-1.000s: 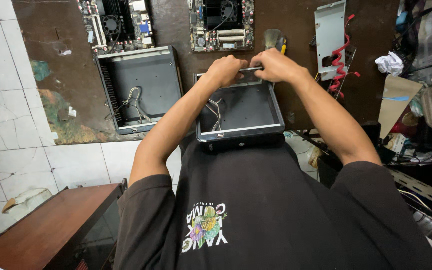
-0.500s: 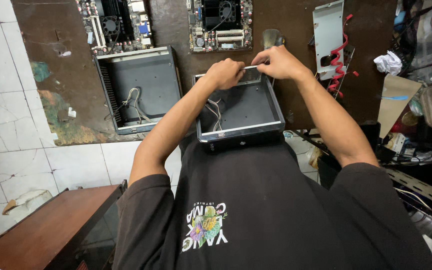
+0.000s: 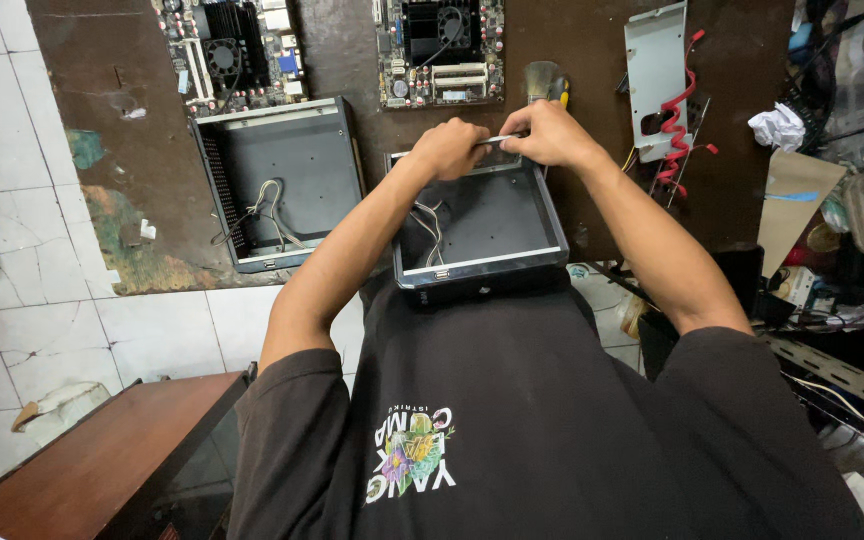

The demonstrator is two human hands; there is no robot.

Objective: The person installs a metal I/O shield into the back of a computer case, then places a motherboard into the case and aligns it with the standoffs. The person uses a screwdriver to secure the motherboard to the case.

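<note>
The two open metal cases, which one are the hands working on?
The case nearer the person's body; both hands grip its far rim. The other case lies untouched further left.

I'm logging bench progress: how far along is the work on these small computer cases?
Done: two circuit boards lie outside the cases; the second case sits open, only wires inside. In hand: left hand and right hand grip a thin metal piece at the near case's far rim. Left: its wires.
</note>
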